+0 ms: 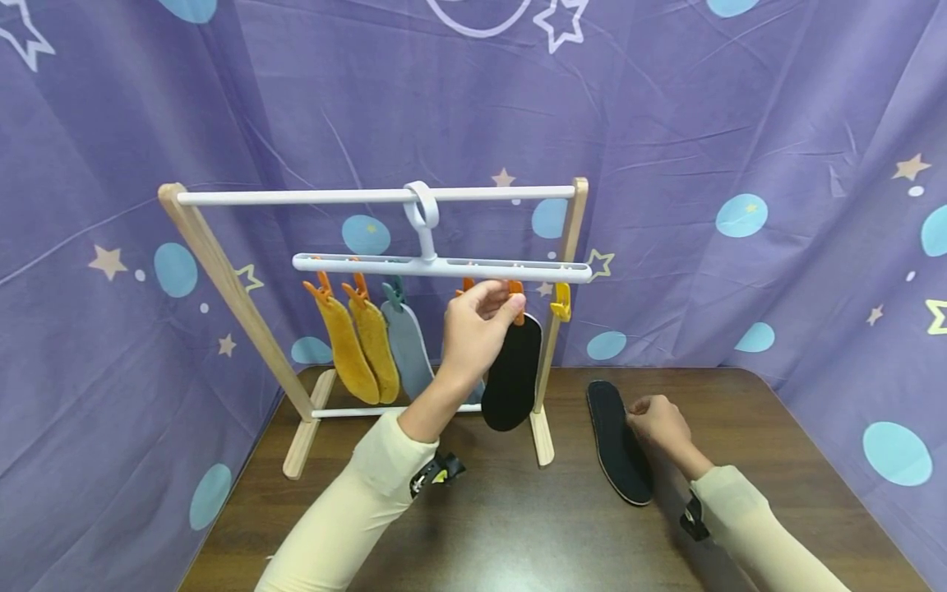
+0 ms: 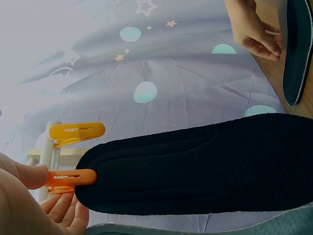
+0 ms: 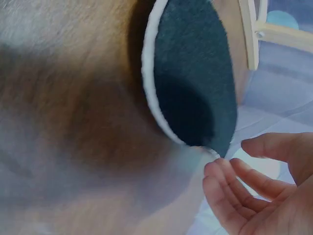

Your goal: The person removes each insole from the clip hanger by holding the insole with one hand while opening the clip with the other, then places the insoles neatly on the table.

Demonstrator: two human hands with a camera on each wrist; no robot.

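Observation:
My left hand (image 1: 473, 333) pinches an orange clothespin (image 2: 73, 177) on the white hanger (image 1: 444, 267), thumb on one side and fingers on the other. A black insole (image 1: 512, 378) hangs from that clothespin, its top edge at the jaws. A second black insole (image 1: 620, 444) is at the table's right side. Beside it is my right hand (image 1: 661, 423), loosely bent. In the right wrist view its fingertips (image 3: 222, 169) are at the edge of the insole (image 3: 193, 73), with the thumb apart; whether they touch it is hard to tell.
Two yellow insoles (image 1: 344, 353) and a grey-blue one (image 1: 407, 345) hang on the hanger's left part. A yellow clothespin (image 1: 561, 302) hangs bare at its right end. The wooden rack (image 1: 237, 304) stands on the brown table (image 1: 518, 526), before a purple curtain (image 1: 666, 123).

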